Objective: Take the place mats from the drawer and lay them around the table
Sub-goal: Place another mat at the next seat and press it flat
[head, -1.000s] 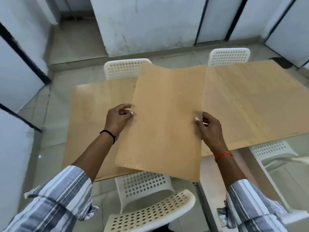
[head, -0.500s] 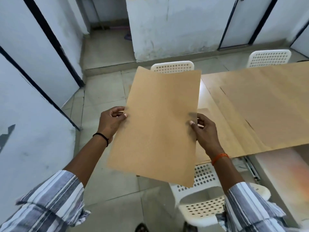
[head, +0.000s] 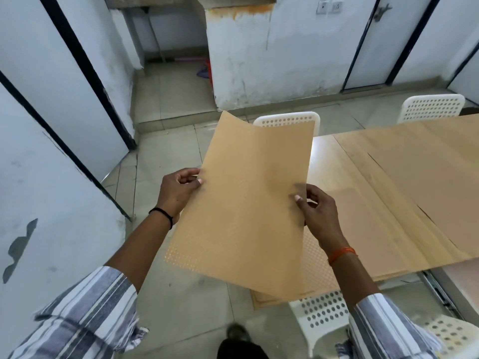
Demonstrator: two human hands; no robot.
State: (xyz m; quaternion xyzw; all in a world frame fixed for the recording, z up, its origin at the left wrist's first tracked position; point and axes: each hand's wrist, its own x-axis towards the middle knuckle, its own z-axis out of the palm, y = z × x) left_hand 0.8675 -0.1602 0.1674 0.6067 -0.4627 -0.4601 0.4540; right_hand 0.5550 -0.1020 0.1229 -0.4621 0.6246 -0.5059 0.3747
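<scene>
I hold a tan perforated place mat (head: 248,203) in the air in front of me, above the floor and the table's left end. My left hand (head: 178,193) pinches its left edge and my right hand (head: 317,211) pinches its right edge. The wooden table (head: 326,161) stretches to the right. Two more tan mats lie flat on it: one (head: 440,182) at the right and one (head: 363,229) near the front edge.
White perforated chairs stand around the table: one (head: 287,120) behind the held mat, one (head: 432,107) at the far right, one (head: 324,314) below my right arm. An open drawer rail (head: 438,291) sticks out at lower right. White walls close the left side over tiled floor (head: 166,141).
I have turned and stepped left along the table. The mat came with me, from over the tabletop to past its left end. Both hands kept their hold.
</scene>
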